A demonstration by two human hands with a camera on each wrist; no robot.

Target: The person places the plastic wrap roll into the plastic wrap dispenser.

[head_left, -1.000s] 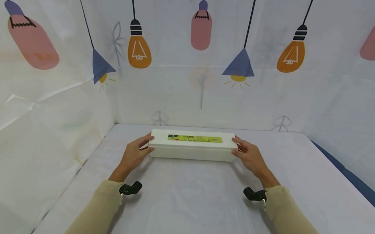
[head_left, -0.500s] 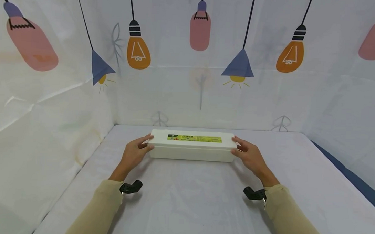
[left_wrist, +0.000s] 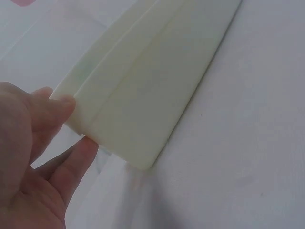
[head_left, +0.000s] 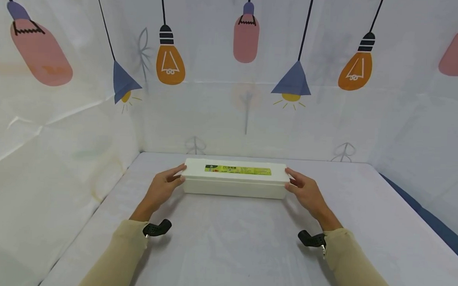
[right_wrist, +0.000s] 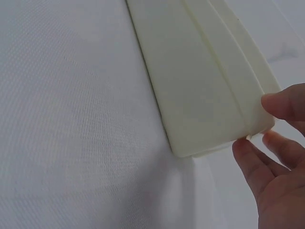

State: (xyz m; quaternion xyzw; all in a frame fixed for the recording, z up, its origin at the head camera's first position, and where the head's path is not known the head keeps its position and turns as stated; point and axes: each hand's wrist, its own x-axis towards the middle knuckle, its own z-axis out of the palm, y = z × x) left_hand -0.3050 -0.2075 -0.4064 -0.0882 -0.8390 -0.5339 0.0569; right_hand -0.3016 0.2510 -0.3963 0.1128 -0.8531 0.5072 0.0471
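Note:
A long white cling film box (head_left: 235,188) with a yellow-green label (head_left: 237,170) lies crosswise on the white table, its lid down. My left hand (head_left: 163,189) holds its left end, fingers and thumb spread at the edge of the lid. At the opposite end, my right hand (head_left: 306,194) grips the lid's edge the same way. Close up in the left wrist view, fingertips (left_wrist: 88,145) touch the box's end right under the lid rim. The right wrist view shows a fingertip (right_wrist: 243,145) tucked at the seam and another digit against the lid's corner.
The white table (head_left: 233,244) extends in front of the box and to both sides. A white curtain (head_left: 214,117) printed with hanging lamps stands behind and at the sides. Black wrist cameras (head_left: 157,228) sit at the cuffs of beige sleeves (head_left: 115,257).
Both thumbs have slid slightly outward, off the front face towards the box's ends. The box has stayed in place with its lid down.

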